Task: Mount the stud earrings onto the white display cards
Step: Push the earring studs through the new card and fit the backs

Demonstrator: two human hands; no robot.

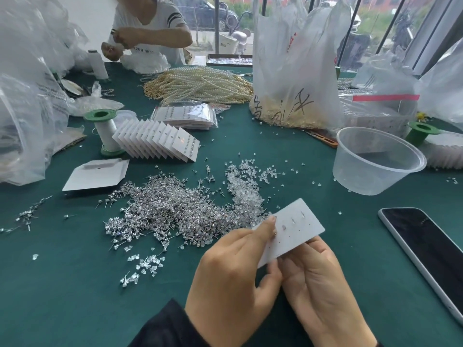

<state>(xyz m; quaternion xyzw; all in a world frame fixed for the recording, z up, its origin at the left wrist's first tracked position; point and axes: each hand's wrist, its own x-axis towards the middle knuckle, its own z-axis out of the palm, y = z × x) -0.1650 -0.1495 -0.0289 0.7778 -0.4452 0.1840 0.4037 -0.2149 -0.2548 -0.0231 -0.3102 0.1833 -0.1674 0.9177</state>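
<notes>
Head view had the white display card [298, 229] held up just over the desk [62, 284], near the bottom middle, pinched between both hands. Left hand [233, 279] gripped its near left corner, thumb below and forefinger curled onto the face right beside the first stud. Whether that fingertip also had a loose stud under it, I couldn't tell. Right hand [318, 284] cupped the card from behind, its fingers [314, 241] wrapped under the lower edge, so both hands were closed on the card and neither was spread wide.

Progress-wise, I'd say this card was barely started. Roughly three studs [284, 227] sat in one row, and the other little holes looked bare.

Just past the card was the big heap of loose stud earrings [170, 209], with a scatter of clear backs [243, 181] next to it, so plenty was left. Further back stood a fanned row of finished cards [160, 139], leaning against a thread spool [105, 131], with bagged cards [185, 116] behind them. A stack of blank cards [96, 174] lay to the left.

Off right sat a plastic tub [375, 161] and a phone [426, 249], face up. Another person [150, 28] was working at the far end.
</notes>
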